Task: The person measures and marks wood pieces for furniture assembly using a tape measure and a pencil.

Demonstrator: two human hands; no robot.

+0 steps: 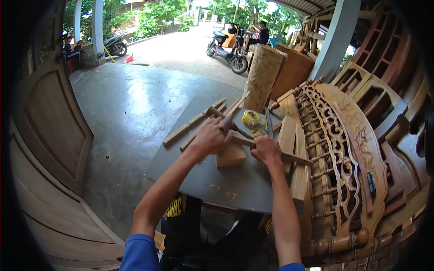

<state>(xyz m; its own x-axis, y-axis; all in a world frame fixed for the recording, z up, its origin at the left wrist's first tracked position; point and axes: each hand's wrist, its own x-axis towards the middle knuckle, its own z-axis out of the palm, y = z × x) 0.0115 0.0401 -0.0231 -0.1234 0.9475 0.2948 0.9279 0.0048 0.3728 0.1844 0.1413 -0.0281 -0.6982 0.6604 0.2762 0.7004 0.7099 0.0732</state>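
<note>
Over the grey table (199, 180), my left hand (212, 137) is wrapped round the dark handle of a tool (227, 123), perhaps a mallet; its exact shape is blurred. My right hand (266, 148) is closed round a narrow wooden strip (244, 140) and perhaps the lower end of a thin dark tool (242, 132). The strip runs slantwise past my right hand. Under it lies a light wooden block (230, 156). Further wooden strips (194, 122) lie at the far left of the table, and a yellow tape roll (251, 118) is behind my right hand.
Carved wooden panels (339, 153) and wooden planks (287, 135) stand close on the right. A woven roll (264, 77) is beyond the table. Wooden doors (54, 122) are at the left. Outside are a motorbike (228, 49) and a seated person (260, 34).
</note>
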